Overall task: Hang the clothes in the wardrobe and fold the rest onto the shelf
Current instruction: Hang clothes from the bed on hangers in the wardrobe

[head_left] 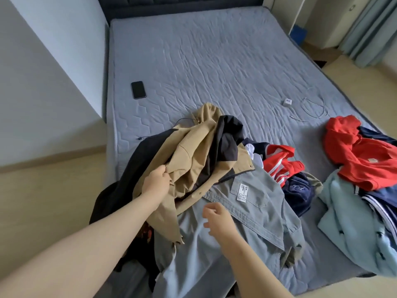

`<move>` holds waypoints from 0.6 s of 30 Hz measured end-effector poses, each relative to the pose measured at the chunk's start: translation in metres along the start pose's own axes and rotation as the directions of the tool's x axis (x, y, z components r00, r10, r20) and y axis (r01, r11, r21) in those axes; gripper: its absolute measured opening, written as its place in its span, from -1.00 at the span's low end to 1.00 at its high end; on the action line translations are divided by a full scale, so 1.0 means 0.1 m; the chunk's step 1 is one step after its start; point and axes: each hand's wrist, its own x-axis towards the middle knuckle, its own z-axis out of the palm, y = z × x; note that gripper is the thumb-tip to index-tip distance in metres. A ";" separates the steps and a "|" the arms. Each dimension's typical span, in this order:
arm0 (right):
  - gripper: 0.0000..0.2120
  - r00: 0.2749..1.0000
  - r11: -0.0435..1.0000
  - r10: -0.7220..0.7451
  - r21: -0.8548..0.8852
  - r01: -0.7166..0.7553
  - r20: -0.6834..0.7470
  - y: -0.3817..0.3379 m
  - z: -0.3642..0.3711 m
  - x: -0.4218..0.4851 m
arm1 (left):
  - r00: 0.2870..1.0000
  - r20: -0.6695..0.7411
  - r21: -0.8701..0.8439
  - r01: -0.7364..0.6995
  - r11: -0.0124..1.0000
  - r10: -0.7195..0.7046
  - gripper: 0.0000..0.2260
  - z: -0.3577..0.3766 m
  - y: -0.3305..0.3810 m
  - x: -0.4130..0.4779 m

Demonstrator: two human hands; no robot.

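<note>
Tan jacket (193,160) sat bunched in my left grip (156,181); at its four o'clock my right grip (217,220) hung slack, empty.

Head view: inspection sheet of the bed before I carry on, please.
Surface: mattress, quilted grey cover, wrinkled.
Job's things: tan jacket atop a black garment; grey garment partly under it; red top and light blue garment at the right.
Clutter: phone, white charger plug.
Hands: left hand grips the tan jacket; right hand open over the grey garment.
Cables: white cable loose near the plug.
Surroundings: wall, curtain; no wardrobe seen.
</note>
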 end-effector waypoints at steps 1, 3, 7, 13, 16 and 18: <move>-0.89 1.000 1.000 -0.024 0.009 0.023 0.017 -0.09 0.00 -0.02 | 1.000 -0.029 -0.069 -0.006 0.998 0.004 -0.68 -0.13 0.03 -0.04; -0.84 0.998 0.996 -0.058 0.073 0.057 0.008 -0.31 0.00 -0.08 | 0.997 -0.069 -0.225 -0.034 0.974 0.019 -0.71 -0.38 0.10 -0.15; -0.65 0.998 0.962 -0.067 0.267 0.060 0.017 -0.76 0.04 -0.30 | 0.980 -0.200 -0.498 -0.116 0.859 0.016 -0.70 -0.93 0.35 -0.45; -0.51 0.979 0.825 -0.020 0.557 -0.097 0.201 -1.23 0.20 -0.65 | 0.952 -0.147 -0.636 -0.298 0.712 0.267 -0.62 -1.69 0.64 -1.04; -0.29 0.935 0.628 -0.095 0.750 -0.210 0.341 -1.42 0.24 -0.83 | 0.852 0.078 -0.588 -0.380 0.714 0.517 -0.81 -1.91 0.64 -1.45; -0.44 0.943 0.588 -0.140 0.792 -0.166 0.302 -1.55 0.31 -0.98 | 0.762 0.267 -0.494 -0.418 0.763 0.590 -0.89 -1.97 0.57 -1.66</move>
